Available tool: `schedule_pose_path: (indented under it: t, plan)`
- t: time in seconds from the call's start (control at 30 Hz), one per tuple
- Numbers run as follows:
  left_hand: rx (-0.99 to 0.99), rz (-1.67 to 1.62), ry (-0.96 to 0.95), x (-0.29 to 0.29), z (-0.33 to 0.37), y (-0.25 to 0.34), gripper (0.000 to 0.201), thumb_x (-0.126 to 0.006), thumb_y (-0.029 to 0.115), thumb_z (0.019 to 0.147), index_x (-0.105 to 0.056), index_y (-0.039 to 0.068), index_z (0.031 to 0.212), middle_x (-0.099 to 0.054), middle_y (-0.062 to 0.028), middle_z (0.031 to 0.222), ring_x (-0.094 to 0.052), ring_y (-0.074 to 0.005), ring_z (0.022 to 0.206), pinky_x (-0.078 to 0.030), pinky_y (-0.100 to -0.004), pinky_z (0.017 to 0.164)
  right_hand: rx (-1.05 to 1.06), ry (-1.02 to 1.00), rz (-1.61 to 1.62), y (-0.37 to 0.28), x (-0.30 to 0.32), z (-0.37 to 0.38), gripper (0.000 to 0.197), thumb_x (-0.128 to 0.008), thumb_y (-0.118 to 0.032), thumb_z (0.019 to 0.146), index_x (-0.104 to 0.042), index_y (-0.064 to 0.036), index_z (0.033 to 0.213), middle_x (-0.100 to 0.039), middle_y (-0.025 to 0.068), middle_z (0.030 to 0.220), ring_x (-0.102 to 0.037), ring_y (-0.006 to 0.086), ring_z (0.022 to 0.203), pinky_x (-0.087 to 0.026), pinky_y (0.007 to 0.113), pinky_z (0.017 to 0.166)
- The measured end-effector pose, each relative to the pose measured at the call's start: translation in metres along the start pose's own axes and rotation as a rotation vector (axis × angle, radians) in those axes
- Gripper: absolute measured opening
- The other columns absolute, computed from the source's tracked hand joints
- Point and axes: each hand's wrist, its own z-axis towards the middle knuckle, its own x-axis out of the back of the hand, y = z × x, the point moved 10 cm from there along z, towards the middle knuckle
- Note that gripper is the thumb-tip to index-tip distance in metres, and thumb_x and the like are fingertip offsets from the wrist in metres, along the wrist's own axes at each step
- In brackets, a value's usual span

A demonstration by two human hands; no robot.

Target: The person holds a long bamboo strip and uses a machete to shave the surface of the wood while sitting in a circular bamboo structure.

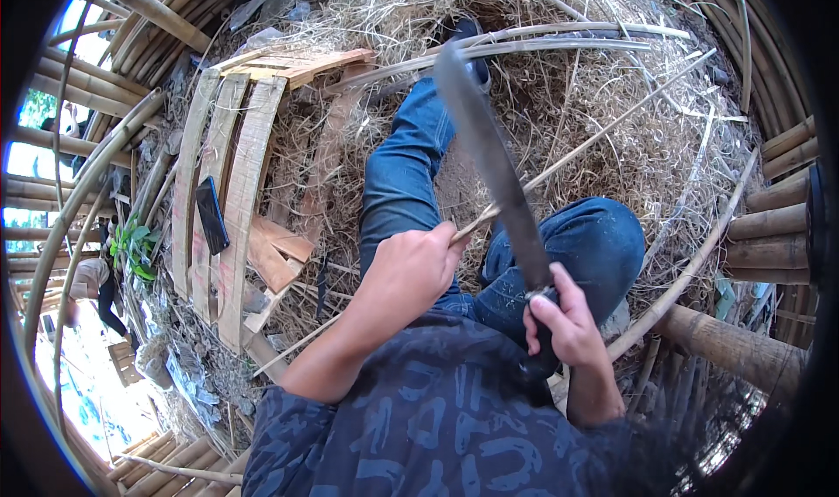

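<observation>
My left hand is closed round a long thin bamboo strip. The strip slants from the lower left, under my left forearm, up to the far right. In my right hand is the dark handle of a large machete, its broad blade pointing away and tilted left. Midway along, the blade crosses the strip just beyond my left fist; whether the edge touches it I cannot tell. Both tools are above my legs in blue jeans, one stretched out and one bent.
Curly shavings cover the ground ahead. A wooden slat crate stands at left with a dark phone on it. Long bamboo strips lie beyond my foot. Bamboo poles wall both sides. A person is outside at far left.
</observation>
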Motion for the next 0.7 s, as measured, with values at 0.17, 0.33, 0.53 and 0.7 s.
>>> schedule_pose_path:
  t: [0.17,0.33,0.53,0.7]
  plan:
    - [0.013,-0.005,0.005,0.001,0.0,-0.002,0.026,-0.053,0.023,0.095,-0.057,0.0,0.083,-0.057,-0.0249,0.067,-0.057,-0.0443,0.067,-0.043,-0.0514,0.058,-0.002,0.073,0.074,0.002,0.009,0.002,0.021,-0.048,-0.008,0.095,-0.045,0.0006,0.114,-0.052,0.0038,0.064,-0.051,0.0096,0.048,-0.043,0.023,0.046]
    - [0.012,-0.001,-0.005,0.001,0.003,-0.003,0.024,-0.053,0.021,0.095,-0.057,0.0,0.083,-0.057,-0.0247,0.067,-0.057,-0.0443,0.067,-0.043,-0.0511,0.058,0.02,0.05,0.089,0.002,0.007,0.003,0.019,-0.048,-0.009,0.095,-0.044,0.0,0.112,-0.053,0.0039,0.064,-0.051,0.01,0.047,-0.043,0.024,0.045]
    - [0.021,-0.019,-0.022,-0.001,0.003,-0.006,0.023,-0.053,0.019,0.094,-0.057,0.0,0.083,-0.057,-0.0245,0.066,-0.057,-0.0438,0.067,-0.043,-0.0511,0.059,0.036,0.028,0.087,0.0,0.006,0.002,0.025,-0.048,-0.01,0.095,-0.042,0.0002,0.118,-0.052,0.0048,0.065,-0.051,0.0105,0.047,-0.044,0.024,0.046]
    - [0.006,0.002,0.004,0.001,0.003,-0.005,0.023,-0.052,0.02,0.094,-0.056,0.0,0.084,-0.057,-0.0244,0.066,-0.058,-0.0438,0.067,-0.043,-0.0512,0.06,-0.01,-0.069,-0.007,0.004,-0.001,0.002,0.026,-0.048,-0.01,0.095,-0.045,0.0008,0.118,-0.053,0.0062,0.066,-0.051,0.0112,0.047,-0.042,0.024,0.045]
